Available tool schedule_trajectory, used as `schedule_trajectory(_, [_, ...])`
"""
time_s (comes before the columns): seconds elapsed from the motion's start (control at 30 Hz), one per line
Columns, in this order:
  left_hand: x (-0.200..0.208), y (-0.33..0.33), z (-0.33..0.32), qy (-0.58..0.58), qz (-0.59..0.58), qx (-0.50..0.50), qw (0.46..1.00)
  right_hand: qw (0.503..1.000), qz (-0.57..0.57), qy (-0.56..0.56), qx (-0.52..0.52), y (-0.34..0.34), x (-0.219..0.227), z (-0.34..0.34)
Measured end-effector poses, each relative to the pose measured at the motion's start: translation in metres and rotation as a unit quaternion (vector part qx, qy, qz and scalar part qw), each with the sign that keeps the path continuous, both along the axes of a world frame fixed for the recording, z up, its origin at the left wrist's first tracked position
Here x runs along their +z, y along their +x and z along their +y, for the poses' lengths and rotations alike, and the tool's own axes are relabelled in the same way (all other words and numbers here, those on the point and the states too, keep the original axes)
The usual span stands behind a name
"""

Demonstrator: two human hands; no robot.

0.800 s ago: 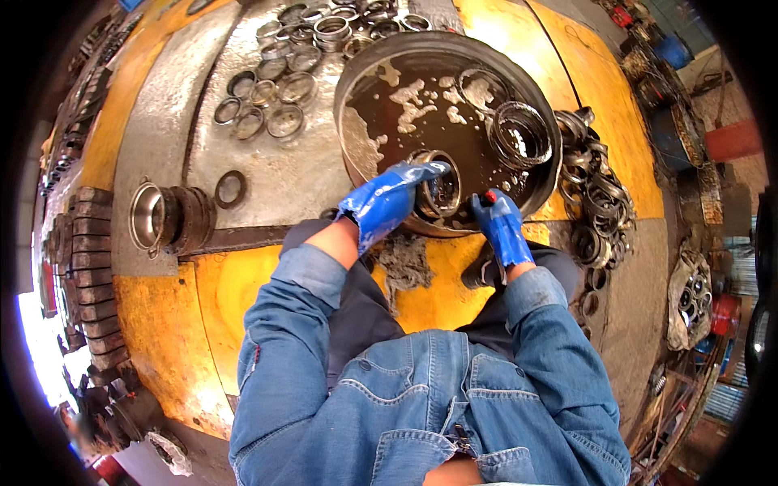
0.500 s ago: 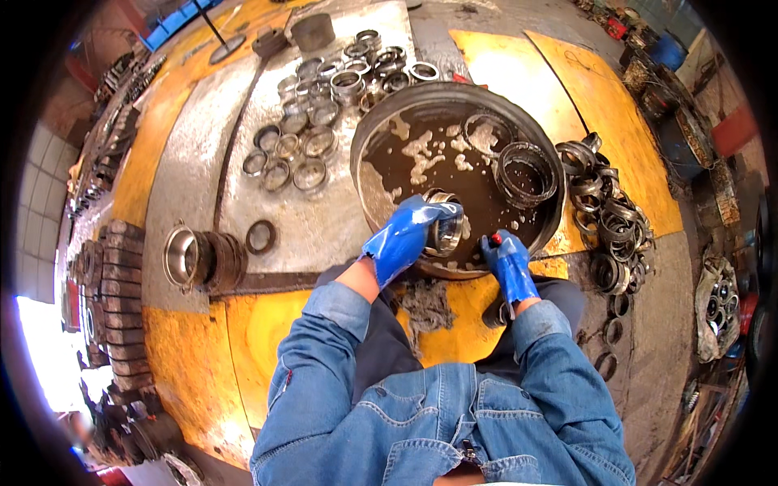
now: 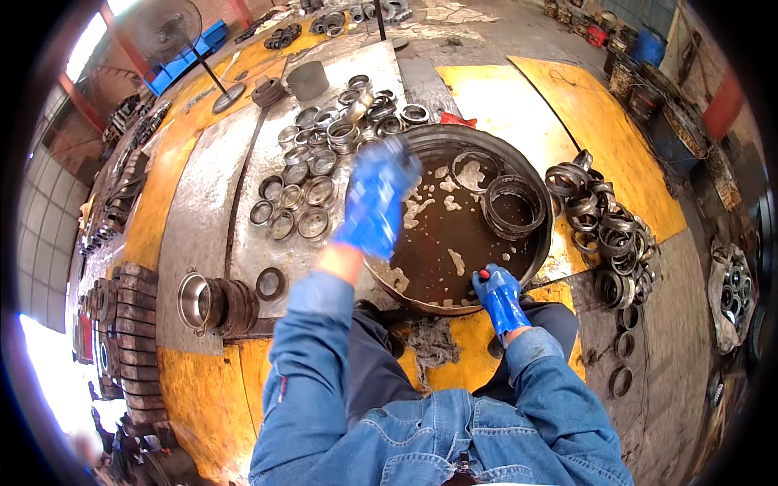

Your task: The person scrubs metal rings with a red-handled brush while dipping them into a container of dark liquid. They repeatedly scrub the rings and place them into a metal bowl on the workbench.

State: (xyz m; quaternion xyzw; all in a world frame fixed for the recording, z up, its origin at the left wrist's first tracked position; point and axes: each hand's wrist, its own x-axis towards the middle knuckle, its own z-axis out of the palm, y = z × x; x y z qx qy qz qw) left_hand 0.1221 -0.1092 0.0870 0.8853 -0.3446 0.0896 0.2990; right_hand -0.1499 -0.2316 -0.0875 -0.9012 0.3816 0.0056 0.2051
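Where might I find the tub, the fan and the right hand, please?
Tub [image 3: 474, 138]: head view, far inner wall.
Fan [image 3: 168, 31]: head view, round cage.
Right hand [image 3: 497, 293]: head view, middle of its back.

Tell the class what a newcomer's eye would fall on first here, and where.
Probably the big tub of dark liquid, centre. Next, the blue-gloved left hand, blurred at the tub's left rim, and the right hand at its near right rim. Then the metal rings, heaped right of the tub and spread out to its left.
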Motion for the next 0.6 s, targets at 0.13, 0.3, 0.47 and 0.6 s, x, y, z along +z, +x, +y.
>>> schedule_trajectory(0.13, [-0.128, -0.114, 0.018, 0.074, -0.018, -0.131, 0.988, 0.999, -0.025, -0.025, 0.011, -0.001, -0.012, -0.003])
schedule_trajectory(0.3, [-0.154, -0.157, 0.028, 0.187, 0.176, -0.059, 0.965, 0.999, -0.036, -0.027, 0.020, -0.003, -0.018, -0.014])
schedule_trajectory(0.47, [-0.161, -0.156, 0.033, 0.167, 0.181, -0.029, 0.969, 0.992, -0.107, -0.059, 0.040, -0.008, -0.022, -0.006])
schedule_trajectory(0.6, [-0.158, -0.155, 0.035, 0.196, 0.206, -0.014, 0.959, 0.995, -0.078, -0.044, 0.044, -0.008, -0.018, -0.002])
